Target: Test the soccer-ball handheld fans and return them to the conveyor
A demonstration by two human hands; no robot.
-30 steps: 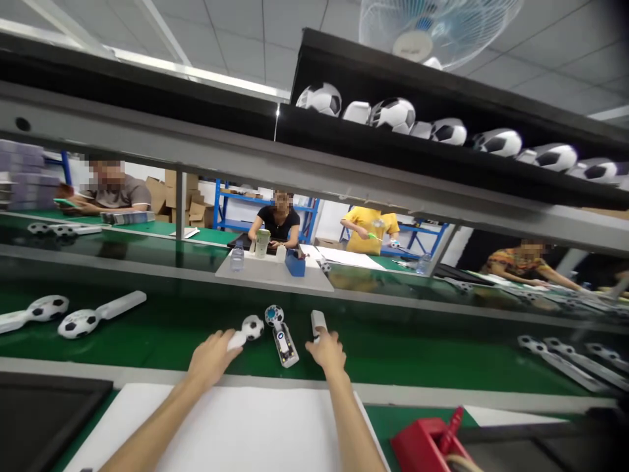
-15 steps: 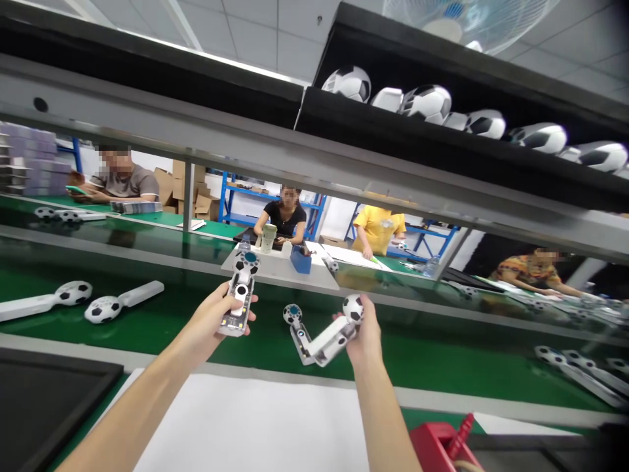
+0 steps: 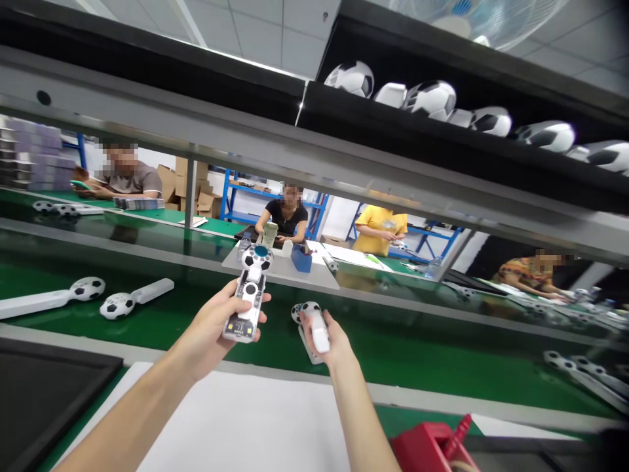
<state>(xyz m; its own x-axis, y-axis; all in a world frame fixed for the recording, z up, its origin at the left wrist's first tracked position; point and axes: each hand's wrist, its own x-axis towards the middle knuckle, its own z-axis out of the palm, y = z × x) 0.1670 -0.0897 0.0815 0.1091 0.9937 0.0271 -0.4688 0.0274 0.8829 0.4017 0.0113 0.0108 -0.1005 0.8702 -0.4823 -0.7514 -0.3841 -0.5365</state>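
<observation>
My left hand [image 3: 209, 334] is closed around a football-headed handheld device [image 3: 257, 259], held upright above the green conveyor belt. Its handle shows a circuit board and small lights, with the thumb pressed on it. My right hand [image 3: 340, 342] grips a second football-headed device [image 3: 320, 333], its white handle end tilted toward me. Partly hidden behind that one, another football-headed device [image 3: 296, 314] is at the belt; whether my fingers touch it I cannot tell.
Two similar devices lie on the belt [image 3: 196, 354] at left, several at right. A white sheet [image 3: 236, 426] covers the near bench, between a black tray [image 3: 49, 400] and a red holder [image 3: 427, 446]. A shelf [image 3: 196, 124] with football-patterned parts spans overhead. Several people sit or stand across the line.
My right hand has moved left and turned its device, so the handle now points toward me rather than down-left. My left hand has shifted slightly right with its device.
</observation>
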